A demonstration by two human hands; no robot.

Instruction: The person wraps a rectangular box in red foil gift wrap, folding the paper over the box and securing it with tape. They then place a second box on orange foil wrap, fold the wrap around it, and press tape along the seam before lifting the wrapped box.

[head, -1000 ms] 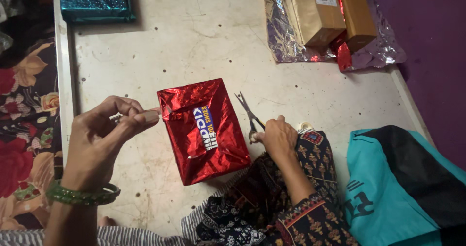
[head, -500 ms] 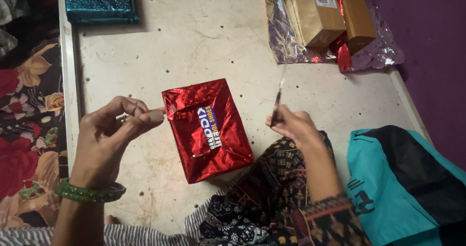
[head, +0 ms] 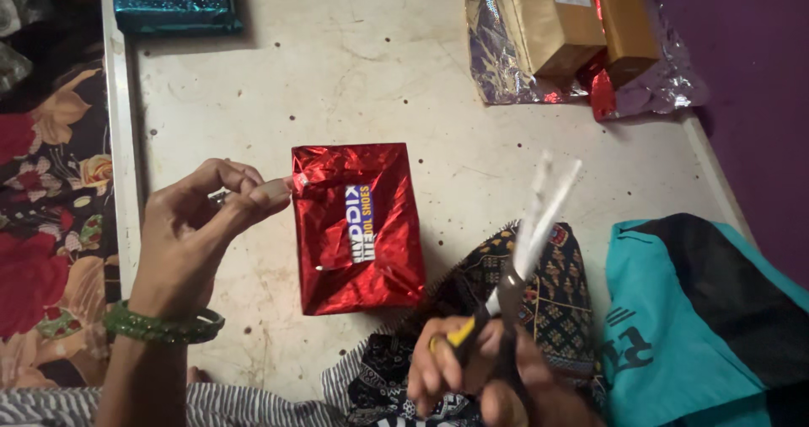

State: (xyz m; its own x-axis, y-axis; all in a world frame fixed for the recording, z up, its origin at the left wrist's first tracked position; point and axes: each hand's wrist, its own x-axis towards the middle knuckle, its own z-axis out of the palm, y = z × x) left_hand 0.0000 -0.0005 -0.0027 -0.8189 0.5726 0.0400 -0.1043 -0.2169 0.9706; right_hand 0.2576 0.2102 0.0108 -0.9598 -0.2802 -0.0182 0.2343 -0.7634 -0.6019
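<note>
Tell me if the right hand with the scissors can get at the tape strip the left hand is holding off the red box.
Probably yes: the right hand points the scissors up and open, with bare floor between the blades and the tape strip pinched by the left hand beside the red-wrapped box.

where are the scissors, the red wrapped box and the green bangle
scissors (head: 539, 216), head view, on the blurred open blades
red wrapped box (head: 383, 263), head view, on its foil top face
green bangle (head: 160, 326), head view, on the beads at the left wrist
</note>
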